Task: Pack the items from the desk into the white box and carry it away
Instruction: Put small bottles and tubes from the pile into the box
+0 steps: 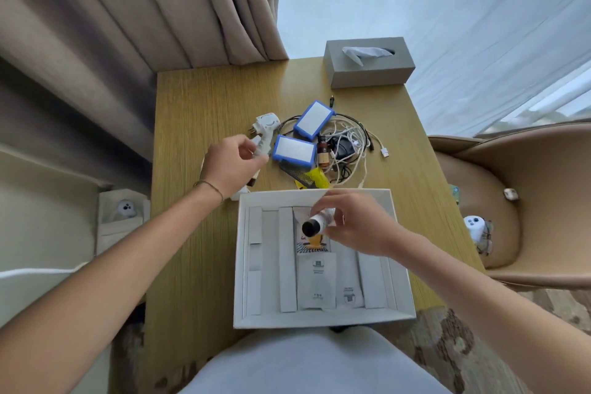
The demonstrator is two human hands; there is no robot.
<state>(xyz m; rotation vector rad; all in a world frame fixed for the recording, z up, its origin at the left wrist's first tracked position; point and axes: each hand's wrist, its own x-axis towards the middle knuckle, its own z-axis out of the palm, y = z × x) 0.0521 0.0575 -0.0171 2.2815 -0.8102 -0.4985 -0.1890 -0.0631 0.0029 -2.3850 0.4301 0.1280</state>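
The open white box [398,278] sits at the desk's near edge with white paper packets and dividers inside. My right hand [355,224] holds a small white tube with a black cap [315,224] over the box's far part. My left hand [235,163] hovers left of the box, its fingers closing around a white plug adapter [265,129]. Two blue-framed white blocks [315,120] [294,150], a brown bottle [323,150], a black comb [297,174], a yellow packet [319,177] and a tangle of cables [355,144] lie behind the box.
A grey tissue box [367,62] stands at the desk's far right corner. Curtains hang at left and behind. A tan chair [511,201] with small objects on its seat is at right. A cloth bag [121,217] sits left of the desk.
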